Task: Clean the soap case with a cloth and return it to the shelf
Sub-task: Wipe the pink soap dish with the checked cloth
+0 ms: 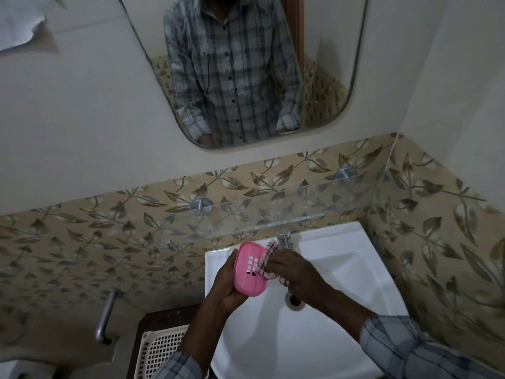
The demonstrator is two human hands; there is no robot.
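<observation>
A pink soap case with small slots in its face is held over the left rim of the white sink. My left hand grips it from the left and below. My right hand holds a pink checked cloth pressed against the case's right edge. A clear glass shelf on two metal pegs hangs on the wall just above the sink, with nothing on it.
A metal tap stands at the sink's back, right behind the cloth. The drain lies under my right wrist. A cream plastic basket sits on a dark stand at the left. A mirror hangs above.
</observation>
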